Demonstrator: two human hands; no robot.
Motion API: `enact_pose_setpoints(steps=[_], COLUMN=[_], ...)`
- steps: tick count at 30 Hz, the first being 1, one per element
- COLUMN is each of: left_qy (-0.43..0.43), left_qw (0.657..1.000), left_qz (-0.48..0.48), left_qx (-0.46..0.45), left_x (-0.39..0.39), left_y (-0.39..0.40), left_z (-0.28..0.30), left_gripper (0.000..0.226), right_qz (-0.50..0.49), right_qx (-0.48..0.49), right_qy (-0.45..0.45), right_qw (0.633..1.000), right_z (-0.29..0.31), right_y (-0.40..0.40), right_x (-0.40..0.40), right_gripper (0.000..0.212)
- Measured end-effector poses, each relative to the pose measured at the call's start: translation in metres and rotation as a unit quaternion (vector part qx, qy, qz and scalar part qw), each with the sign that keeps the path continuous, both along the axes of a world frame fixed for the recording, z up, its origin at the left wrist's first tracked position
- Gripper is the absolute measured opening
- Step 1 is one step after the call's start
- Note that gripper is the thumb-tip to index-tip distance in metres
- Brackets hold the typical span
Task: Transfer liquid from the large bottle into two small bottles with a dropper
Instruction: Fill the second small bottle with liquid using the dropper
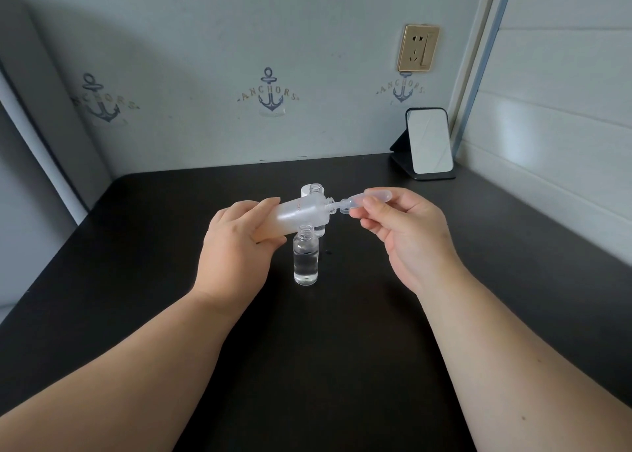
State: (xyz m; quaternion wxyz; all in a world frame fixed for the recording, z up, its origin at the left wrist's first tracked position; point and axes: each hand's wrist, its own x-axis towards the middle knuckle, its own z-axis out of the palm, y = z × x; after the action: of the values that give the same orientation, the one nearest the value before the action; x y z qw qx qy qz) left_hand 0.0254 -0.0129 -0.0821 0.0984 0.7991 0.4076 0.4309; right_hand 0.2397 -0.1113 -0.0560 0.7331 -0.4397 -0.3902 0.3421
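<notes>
My left hand (236,243) grips the large frosted bottle (301,212) and holds it tipped almost flat above the table, its open neck pointing right. My right hand (403,229) pinches the clear plastic dropper (362,200) by its bulb, with the dropper's stem inside the large bottle's neck. One small clear bottle (306,258), open and holding liquid, stands upright just below the large bottle. A second small open bottle (316,190) stands behind, mostly hidden by the large bottle.
A black table (342,349) carries everything. A small standing mirror (429,142) is at the back right corner beside the wall. A white cap-like object (305,191) sits behind the bottles. A wall socket (417,47) is above the mirror.
</notes>
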Motion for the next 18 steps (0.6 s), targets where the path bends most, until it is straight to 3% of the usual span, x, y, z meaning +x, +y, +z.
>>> enact_pose_setpoints(steps=[11,18], left_qy=[-0.007,-0.027], left_qw=[0.999,0.998], left_qz=[0.018,0.029], left_qx=[-0.033,-0.057], left_x=[-0.004,-0.006], left_y=[0.002,0.002], left_z=[0.001,0.002], left_gripper=[0.058,0.056], right_qz=[-0.017,-0.028], right_qx=[0.010,0.035], right_qy=[0.109,0.188], right_qw=[0.994,0.981], right_z=[0.006,0.009], right_y=[-0.004,-0.008], right_x=[0.014,0.026], right_gripper=[0.008,0.026])
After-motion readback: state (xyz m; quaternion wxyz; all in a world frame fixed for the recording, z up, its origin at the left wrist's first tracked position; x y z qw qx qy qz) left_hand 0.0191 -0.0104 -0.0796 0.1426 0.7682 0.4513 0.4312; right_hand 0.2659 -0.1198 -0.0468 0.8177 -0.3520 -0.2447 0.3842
